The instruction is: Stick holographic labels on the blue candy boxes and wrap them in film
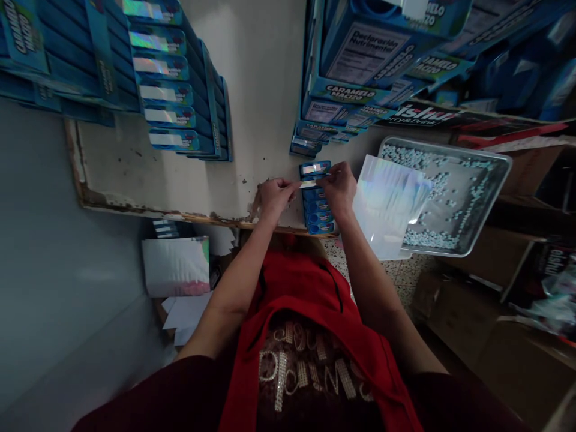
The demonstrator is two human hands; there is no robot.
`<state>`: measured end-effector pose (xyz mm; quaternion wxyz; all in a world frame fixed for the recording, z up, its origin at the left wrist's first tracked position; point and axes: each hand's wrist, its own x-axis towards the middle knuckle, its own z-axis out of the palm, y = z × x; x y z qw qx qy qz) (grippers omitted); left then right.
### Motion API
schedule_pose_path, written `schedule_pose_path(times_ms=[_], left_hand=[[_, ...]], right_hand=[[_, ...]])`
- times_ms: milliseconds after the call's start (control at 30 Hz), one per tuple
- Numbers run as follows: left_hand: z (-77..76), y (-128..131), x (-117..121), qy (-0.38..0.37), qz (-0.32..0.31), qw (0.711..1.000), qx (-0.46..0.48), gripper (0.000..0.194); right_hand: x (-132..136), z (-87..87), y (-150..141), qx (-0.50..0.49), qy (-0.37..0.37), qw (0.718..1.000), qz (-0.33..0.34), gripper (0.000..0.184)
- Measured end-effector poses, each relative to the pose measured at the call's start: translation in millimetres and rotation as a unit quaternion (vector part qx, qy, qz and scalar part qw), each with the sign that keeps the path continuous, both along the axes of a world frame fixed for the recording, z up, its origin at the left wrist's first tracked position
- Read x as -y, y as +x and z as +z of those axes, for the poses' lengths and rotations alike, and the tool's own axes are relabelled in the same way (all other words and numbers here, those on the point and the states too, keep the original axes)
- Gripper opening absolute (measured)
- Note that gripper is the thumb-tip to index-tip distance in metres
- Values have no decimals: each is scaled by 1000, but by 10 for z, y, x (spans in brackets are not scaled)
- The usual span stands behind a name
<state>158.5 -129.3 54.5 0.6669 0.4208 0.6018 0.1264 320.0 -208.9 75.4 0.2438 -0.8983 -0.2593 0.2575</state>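
Note:
A short row of small blue boxes (pixel 317 207) lies on the white table (pixel 202 174) near its front edge. My left hand (pixel 275 198) and my right hand (pixel 338 187) are both pinched on a narrow white strip (pixel 309 184) stretched between them over the top of that row. A shiny holographic label shows on the farthest blue box (pixel 315 168). Right of my right hand lies a sheet of holographic stickers (pixel 389 201), partly over a metal tray (pixel 492 198).
The metal tray holds several small pale candies. Stacks of blue boxes (pixel 175 90) stand at the back left, more blue cartons (pixel 369 66) at the back right. White papers (pixel 176 267) lie below the table's edge at left. Cardboard boxes (pixel 486 258) sit at right.

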Motion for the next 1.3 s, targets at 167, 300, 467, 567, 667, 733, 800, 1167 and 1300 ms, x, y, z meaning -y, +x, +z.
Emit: schedule_pose_path(times_ms=[167,300,467,567,667,733,800,1167,1300], left_hand=[[-21,-19,43,14,6,1000,13,24],[-199,-8,64,18,6,1000,6,25],[-531,61,141,0,30,999,19,23],[-662,165,234,-22,92,995,31,34],[-715,265,312,-41,124,991,41,33],[-677,275,319,-43,109,993,4,26],[-533,227,286,7,84,994,-67,20],[366,1860,364,368,-339,865,32,22],[-179,2570,310,287,-365,885,-35,36]], right_hand=[[-11,-3,-7,-4,-14,1000,3,26],[-10,-25,19,-9,-25,1000,3,28],[94,-173,130,2,-25,999,-22,32],[136,-217,158,-45,-2,999,-28,31],[115,-186,131,-51,0,999,-20,27],[100,-137,106,-45,-19,999,-2,22],[129,-81,100,-43,-30,998,16,19],[1182,-223,640,-88,96,983,-130,34],[1398,-389,857,-26,103,985,-133,31]])
